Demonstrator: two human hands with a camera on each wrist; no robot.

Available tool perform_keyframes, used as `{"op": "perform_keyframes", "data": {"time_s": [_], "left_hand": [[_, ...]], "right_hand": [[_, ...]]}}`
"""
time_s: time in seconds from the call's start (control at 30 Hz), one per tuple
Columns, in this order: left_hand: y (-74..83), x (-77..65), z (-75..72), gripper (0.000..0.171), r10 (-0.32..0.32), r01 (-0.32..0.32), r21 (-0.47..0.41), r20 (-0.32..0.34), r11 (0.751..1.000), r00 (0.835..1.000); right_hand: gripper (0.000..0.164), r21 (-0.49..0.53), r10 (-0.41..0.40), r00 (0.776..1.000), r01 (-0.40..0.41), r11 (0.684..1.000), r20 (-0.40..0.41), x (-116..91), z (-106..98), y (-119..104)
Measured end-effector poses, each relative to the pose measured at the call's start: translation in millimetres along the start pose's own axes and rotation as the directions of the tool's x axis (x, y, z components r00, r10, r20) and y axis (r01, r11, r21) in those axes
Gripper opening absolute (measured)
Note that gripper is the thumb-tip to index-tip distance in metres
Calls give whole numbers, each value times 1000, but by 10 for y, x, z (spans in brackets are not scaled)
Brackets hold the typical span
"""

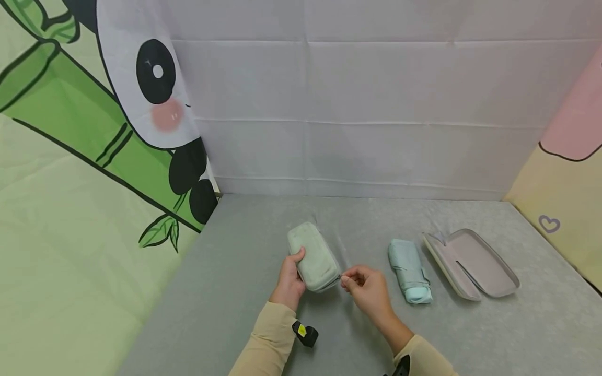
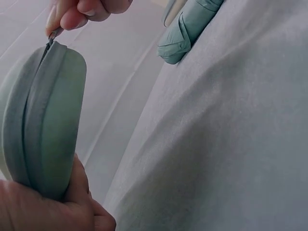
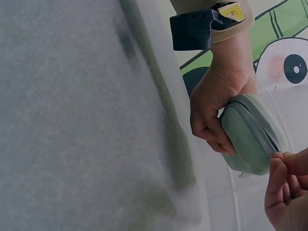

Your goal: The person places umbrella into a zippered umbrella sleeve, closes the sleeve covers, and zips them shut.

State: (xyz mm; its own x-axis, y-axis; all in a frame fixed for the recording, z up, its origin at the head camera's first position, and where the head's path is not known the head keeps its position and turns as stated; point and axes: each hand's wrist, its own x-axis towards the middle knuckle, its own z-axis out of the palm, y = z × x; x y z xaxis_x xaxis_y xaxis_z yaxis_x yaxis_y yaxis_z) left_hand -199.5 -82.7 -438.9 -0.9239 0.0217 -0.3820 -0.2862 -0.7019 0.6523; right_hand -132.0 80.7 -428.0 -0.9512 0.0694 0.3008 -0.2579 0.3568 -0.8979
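Note:
A pale green zippered case (image 1: 312,257) with rounded corners is held up over the table by my left hand (image 1: 289,282). The thumb lies on its upper face, and the fingers wrap round the side, as the right wrist view shows. At the case's near right corner my right hand (image 1: 369,292) pinches the small zipper pull (image 2: 52,34) between thumb and fingertips. The grey zipper band (image 2: 36,110) runs along the side of the case. What is inside the case is hidden.
Right of the hands lies a folded teal umbrella (image 1: 410,271) with a strap round it. Beyond it an opened grey-beige case (image 1: 486,261) lies on the grey table (image 1: 211,313). A white cloth (image 1: 376,104) hangs behind; printed cloths (image 1: 70,250) stand at the sides.

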Motion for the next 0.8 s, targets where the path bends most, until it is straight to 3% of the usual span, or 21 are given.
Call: {"op": "perform_keyframes", "data": {"time_s": [0.27, 0.8], "left_hand": [[-27, -17, 81, 53, 21, -23, -47, -48, 999, 999], [-44, -38, 158, 51, 22, -38, -151, -109, 988, 994]], "right_hand": [[5, 24, 3, 1000, -3, 1000, 11, -9, 0, -41], [7, 60, -2, 1000, 3, 998, -18, -46, 55, -98]]}}
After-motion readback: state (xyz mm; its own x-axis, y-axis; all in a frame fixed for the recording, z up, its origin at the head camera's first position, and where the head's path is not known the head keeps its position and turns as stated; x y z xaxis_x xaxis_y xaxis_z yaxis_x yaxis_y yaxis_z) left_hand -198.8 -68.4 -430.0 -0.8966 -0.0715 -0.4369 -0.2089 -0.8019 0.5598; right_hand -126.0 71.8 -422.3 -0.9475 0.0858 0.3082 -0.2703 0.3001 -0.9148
